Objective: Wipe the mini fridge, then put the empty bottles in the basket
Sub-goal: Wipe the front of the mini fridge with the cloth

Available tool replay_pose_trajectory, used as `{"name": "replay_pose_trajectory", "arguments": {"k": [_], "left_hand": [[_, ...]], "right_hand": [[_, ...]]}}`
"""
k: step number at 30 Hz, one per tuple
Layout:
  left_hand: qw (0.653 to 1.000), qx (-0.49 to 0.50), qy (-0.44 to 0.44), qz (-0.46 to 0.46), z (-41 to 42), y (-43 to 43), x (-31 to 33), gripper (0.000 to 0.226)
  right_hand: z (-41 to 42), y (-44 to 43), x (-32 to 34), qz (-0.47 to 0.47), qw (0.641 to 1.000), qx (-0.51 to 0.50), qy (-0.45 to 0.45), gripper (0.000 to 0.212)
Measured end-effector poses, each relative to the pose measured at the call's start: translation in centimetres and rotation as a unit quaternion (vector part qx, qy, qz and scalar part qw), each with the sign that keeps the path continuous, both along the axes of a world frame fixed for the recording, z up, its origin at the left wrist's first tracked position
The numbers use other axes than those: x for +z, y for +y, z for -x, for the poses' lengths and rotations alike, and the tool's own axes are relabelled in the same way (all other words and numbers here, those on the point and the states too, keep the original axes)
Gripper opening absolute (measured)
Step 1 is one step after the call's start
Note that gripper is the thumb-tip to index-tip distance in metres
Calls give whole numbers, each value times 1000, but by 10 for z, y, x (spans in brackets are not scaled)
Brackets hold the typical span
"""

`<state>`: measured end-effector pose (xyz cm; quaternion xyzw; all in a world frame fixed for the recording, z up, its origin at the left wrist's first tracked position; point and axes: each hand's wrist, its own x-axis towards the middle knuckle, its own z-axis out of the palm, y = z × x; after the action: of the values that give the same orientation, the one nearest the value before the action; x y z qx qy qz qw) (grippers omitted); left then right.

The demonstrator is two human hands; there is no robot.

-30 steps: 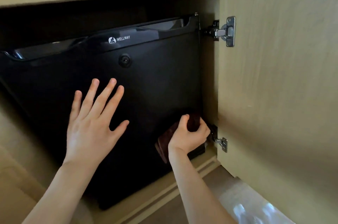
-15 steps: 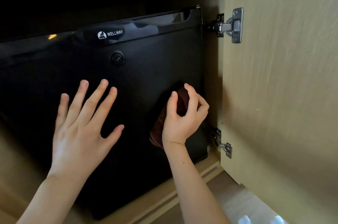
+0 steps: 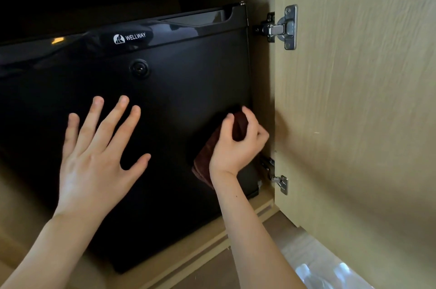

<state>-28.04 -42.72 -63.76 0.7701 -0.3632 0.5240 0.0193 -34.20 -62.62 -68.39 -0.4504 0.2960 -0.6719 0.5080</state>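
A black mini fridge [image 3: 179,90] with a white "WELLWAY" logo and a round lock stands shut inside a wooden cabinet. My left hand [image 3: 94,159] lies flat on the fridge door with its fingers spread. My right hand [image 3: 236,147] grips a folded dark brown cloth [image 3: 207,154] and holds it against the door near its right edge, a little below the middle. No bottles and no basket are in view.
The open cabinet door [image 3: 354,111] stands at the right with two metal hinges, the upper hinge [image 3: 283,26] and the lower hinge [image 3: 276,175]. A wooden cabinet sill [image 3: 212,246] runs below the fridge. Clear plastic wrap [image 3: 325,269] lies on the floor at lower right.
My right hand has moved the cloth upward along the right edge of the fridge door from its bottom corner. My left hand has stayed flat on the door.
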Motion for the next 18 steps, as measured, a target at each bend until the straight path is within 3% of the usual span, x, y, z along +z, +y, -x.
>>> {"name": "replay_pose_trajectory", "arguments": {"k": [2, 4, 8, 11, 13, 18], "left_hand": [[1000, 0, -2, 0, -2, 1, -1, 83], [1000, -3, 0, 2, -4, 0, -1, 83], [1000, -10, 13, 11, -3, 0, -2, 84], [999, -16, 24, 19, 2, -2, 1, 84], [999, -19, 41, 16, 6, -2, 3, 84], [999, -19, 48, -6, 12, 3, 6, 82]], "right_hand": [[-5, -2, 9, 66, 998, -16, 11, 29], [-9, -5, 1, 71, 997, -33, 17, 30], [-5, -4, -50, -57, 996, -39, 49, 31], [1, -8, -75, -218, 971, -15, 93, 36], [4, -6, -70, -256, 963, 1, 83, 36], [-7, 40, 7, -74, 997, 18, 4, 30]]}}
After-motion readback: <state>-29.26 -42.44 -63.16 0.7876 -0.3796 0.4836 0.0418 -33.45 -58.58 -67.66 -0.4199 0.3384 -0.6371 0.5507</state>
